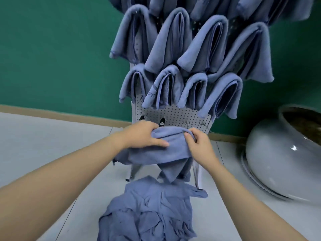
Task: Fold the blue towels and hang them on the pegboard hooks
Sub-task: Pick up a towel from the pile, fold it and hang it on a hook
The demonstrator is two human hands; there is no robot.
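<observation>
From the head camera, I am hanging a folded towel (pixel 156 150) on the pegboard (pixel 175 115), low down near the hooks (pixel 162 121). My left hand (pixel 144 135) is gripping its top fold, thumb lying flat on the cloth; my right hand (pixel 199 145) is pinching the other end. Next, I judge, I need to be draping the fold over a free hook. The cloth is looking soft and fleecy; hung towels (pixel 173 40) are forming plump loops, while the floor pile (pixel 147 211) is lying crumpled. A glossy round pot (pixel 278 153) is sitting right.
</observation>
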